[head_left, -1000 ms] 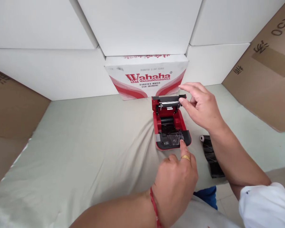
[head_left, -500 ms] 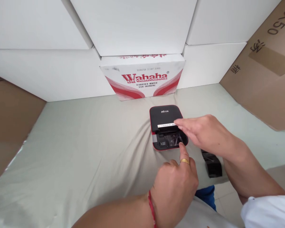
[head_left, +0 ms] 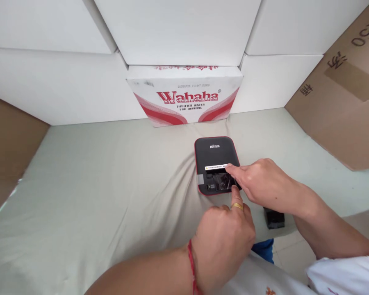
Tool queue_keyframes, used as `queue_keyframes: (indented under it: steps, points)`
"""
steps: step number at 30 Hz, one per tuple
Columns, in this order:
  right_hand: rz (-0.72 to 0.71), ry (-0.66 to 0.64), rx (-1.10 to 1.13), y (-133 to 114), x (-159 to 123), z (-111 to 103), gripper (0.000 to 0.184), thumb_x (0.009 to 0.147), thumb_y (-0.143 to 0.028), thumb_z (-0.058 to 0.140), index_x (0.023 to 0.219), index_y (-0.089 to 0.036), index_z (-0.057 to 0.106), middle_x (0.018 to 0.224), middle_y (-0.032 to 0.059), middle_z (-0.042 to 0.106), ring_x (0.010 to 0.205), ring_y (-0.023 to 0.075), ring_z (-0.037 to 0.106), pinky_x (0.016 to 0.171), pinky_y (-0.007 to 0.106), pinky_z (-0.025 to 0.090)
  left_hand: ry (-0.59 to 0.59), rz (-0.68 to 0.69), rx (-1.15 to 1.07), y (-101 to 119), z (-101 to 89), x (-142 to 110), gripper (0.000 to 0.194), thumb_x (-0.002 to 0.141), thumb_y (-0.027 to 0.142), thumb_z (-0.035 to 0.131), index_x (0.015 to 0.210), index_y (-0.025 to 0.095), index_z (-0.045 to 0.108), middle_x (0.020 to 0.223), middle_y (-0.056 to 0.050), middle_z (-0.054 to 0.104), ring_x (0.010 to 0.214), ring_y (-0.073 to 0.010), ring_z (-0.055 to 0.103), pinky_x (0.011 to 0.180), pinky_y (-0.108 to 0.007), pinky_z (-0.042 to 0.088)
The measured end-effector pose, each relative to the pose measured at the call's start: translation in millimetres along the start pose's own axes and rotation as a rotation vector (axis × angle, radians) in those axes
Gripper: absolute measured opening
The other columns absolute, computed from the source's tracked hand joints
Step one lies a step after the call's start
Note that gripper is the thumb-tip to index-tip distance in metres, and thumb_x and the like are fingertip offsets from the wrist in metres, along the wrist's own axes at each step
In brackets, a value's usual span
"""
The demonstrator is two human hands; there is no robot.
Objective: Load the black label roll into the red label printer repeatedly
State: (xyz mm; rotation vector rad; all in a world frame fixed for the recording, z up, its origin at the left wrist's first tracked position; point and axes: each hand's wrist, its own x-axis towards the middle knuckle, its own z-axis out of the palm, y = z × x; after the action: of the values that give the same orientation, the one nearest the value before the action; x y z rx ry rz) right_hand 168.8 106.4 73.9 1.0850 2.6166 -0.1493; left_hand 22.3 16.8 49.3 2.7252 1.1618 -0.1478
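A compact black device with a red rim, which looks like a portable printer (head_left: 215, 155), lies on the cloth-covered table. My right hand (head_left: 261, 182) comes in from the right, its fingers stretched out and its fingertips on the white sticker strip (head_left: 214, 167) along the lid's edge. Crumpled shiny black film (head_left: 223, 181) shows in the recess below the lid. The outstretched index finger of my left hand (head_left: 226, 233) touches the near right side of the recess by the film. Its other fingers are curled, and its thumb is hidden.
A white and red Wahaha water carton (head_left: 187, 102) stands behind the device, against stacked white boxes (head_left: 178, 32). Brown cartons stand at left (head_left: 12, 151) and right (head_left: 341, 119). A black piece (head_left: 274, 219) lies by the table's front edge, partly under my right arm.
The printer's lid sits lower and flatter under my right hand, which has moved slightly down. My left index finger stays at the recess. The camera view has shifted a little.
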Motion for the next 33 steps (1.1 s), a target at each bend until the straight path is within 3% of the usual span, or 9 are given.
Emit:
queue_keyframes:
  steps: [4,7,12,16,19,22,25,30,33]
  points:
    - [0.034,0.022,-0.020,-5.3,-1.6,2.2,0.039,0.090,-0.005,0.057,0.126,-0.012,0.071,0.085,0.0065,0.082,0.067,0.0222,0.073,0.055,0.034,0.030,0.009,-0.035,-0.018,-2.8,-1.3,-2.3,0.031,0.093,0.006,0.057,0.117,0.006,0.076,0.143,-0.032,0.069,0.055,-0.0213,0.074,0.040,-0.032,0.055]
    - [0.105,0.140,0.041,-2.8,-4.2,10.6,0.033,0.097,-0.012,0.055,0.124,-0.018,0.075,0.089,0.0062,0.084,0.075,0.0220,0.077,0.059,0.029,0.042,0.127,-0.085,-0.022,-5.4,0.6,-9.3,0.018,0.091,0.008,0.061,0.102,0.010,0.076,0.140,-0.027,0.072,0.057,-0.0212,0.075,0.040,-0.032,0.052]
    - [0.135,0.482,0.242,1.5,-11.5,39.7,0.035,0.107,-0.019,0.049,0.130,-0.021,0.075,0.112,0.0080,0.086,0.091,0.0214,0.082,0.078,0.030,0.059,0.587,-0.215,-0.272,-32.2,10.9,-29.0,0.020,0.101,0.017,0.054,0.085,0.019,0.067,0.117,-0.009,0.083,0.059,-0.0137,0.070,0.054,-0.029,0.054]
    - [-0.011,0.665,0.352,-8.1,-18.8,58.4,0.033,0.108,-0.016,0.050,0.129,-0.019,0.076,0.121,0.0076,0.085,0.100,0.0191,0.083,0.081,0.029,0.062,0.888,-0.545,-0.663,-74.4,32.7,-32.3,0.016,0.100,0.023,0.057,0.112,0.024,0.067,0.129,-0.006,0.078,0.071,-0.0107,0.065,0.070,-0.028,0.056]
    - [-0.124,0.699,0.372,-15.9,-24.8,65.2,0.033,0.106,-0.011,0.051,0.125,-0.021,0.076,0.115,0.0045,0.086,0.096,0.0165,0.084,0.073,0.025,0.061,0.840,-0.577,-1.081,-103.3,56.9,-22.1,0.052,0.089,0.035,0.071,0.138,0.027,0.056,0.161,-0.011,0.055,0.116,-0.0205,0.069,0.091,-0.036,0.059]
    - [-0.143,0.723,0.397,-19.6,-30.8,70.4,0.036,0.104,-0.005,0.050,0.129,-0.021,0.072,0.117,0.0043,0.086,0.098,0.0159,0.083,0.069,0.024,0.061,0.709,-0.480,-1.432,-119.8,78.7,-6.5,0.084,0.080,0.038,0.076,0.156,0.032,0.040,0.172,-0.009,0.041,0.158,-0.0290,0.042,0.128,-0.050,0.039]
    - [-0.157,0.720,0.450,-20.4,-35.6,75.7,0.044,0.103,-0.001,0.050,0.138,-0.022,0.067,0.127,0.0049,0.083,0.103,0.0146,0.082,0.078,0.025,0.063,0.680,-0.368,-1.633,-124.8,93.1,7.3,0.102,0.075,0.035,0.076,0.165,0.036,0.027,0.179,-0.006,0.028,0.170,-0.0303,0.022,0.139,-0.054,0.021]
    - [-0.124,0.739,0.462,-21.0,-38.0,80.3,0.045,0.103,-0.003,0.053,0.142,-0.021,0.066,0.112,0.0068,0.085,0.078,0.0174,0.073,0.069,0.032,0.059,0.719,-0.238,-1.582,-123.4,107.2,15.0,0.113,0.085,0.052,0.076,0.171,0.041,0.004,0.186,-0.004,0.009,0.173,-0.0286,0.009,0.141,-0.053,0.015]
    - [-0.132,0.775,0.438,-20.0,-33.6,78.9,0.043,0.101,-0.006,0.057,0.139,-0.024,0.069,0.102,0.0054,0.085,0.085,0.0227,0.071,0.079,0.041,0.061,0.733,-0.223,-1.569,-123.1,113.5,14.6,0.120,0.084,0.059,0.080,0.171,0.042,0.000,0.186,-0.004,0.003,0.174,-0.0279,0.002,0.141,-0.052,0.012]
